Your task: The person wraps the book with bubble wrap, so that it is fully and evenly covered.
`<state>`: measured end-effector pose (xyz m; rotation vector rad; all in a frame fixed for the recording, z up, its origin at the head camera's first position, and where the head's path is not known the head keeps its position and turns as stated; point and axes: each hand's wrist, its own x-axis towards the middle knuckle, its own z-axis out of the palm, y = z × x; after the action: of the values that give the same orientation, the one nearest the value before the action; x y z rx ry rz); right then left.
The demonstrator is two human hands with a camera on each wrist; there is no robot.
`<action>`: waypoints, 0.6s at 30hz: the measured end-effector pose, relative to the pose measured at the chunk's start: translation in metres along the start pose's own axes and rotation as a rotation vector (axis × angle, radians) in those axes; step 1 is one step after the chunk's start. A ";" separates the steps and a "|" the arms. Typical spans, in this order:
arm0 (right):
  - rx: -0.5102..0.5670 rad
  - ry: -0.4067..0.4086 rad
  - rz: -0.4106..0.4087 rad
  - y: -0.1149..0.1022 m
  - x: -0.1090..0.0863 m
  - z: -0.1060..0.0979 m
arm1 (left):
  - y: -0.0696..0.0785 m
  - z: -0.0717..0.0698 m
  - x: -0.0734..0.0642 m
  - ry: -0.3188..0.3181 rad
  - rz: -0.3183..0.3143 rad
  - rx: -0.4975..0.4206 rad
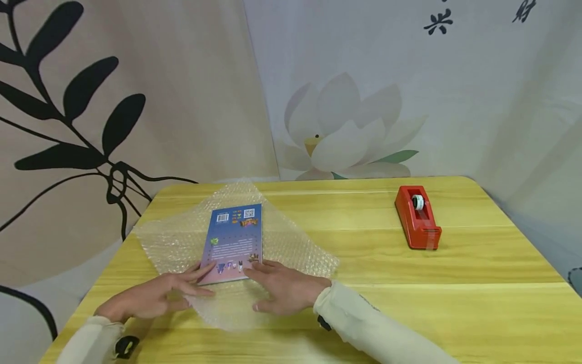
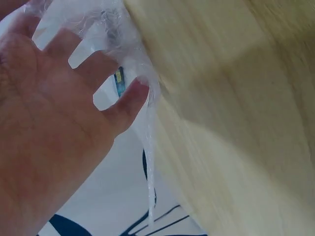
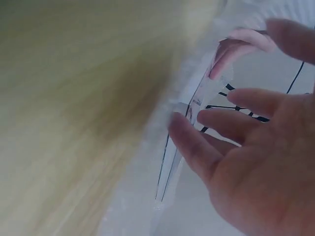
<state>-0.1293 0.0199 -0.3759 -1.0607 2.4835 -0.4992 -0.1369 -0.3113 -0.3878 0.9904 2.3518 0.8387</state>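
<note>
A blue and pink book (image 1: 235,241) lies back cover up on a sheet of clear bubble wrap (image 1: 182,242) spread over the yellow wooden table (image 1: 409,283). My left hand (image 1: 156,297) rests flat on the wrap, fingers straight, its tips touching the book's near left corner. My right hand (image 1: 281,286) lies flat too, fingers reaching the book's near right corner. In the left wrist view my left hand (image 2: 59,108) has its fingers spread against the wrap (image 2: 142,83). The right wrist view shows my right hand (image 3: 246,147) with fingers spread and slightly bent near the book's edge (image 3: 189,110).
A red tape dispenser (image 1: 417,216) with a white roll stands on the table's far right. Printed fabric backdrops hang behind the table. The table's left edge lies close to the wrap.
</note>
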 end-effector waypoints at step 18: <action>0.170 0.028 0.028 0.013 -0.004 -0.010 | -0.010 -0.012 0.002 0.119 -0.097 0.018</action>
<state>-0.1398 0.0332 -0.3724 -0.9576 2.4260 -0.7078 -0.1507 -0.3198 -0.3866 0.8464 2.4897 0.8622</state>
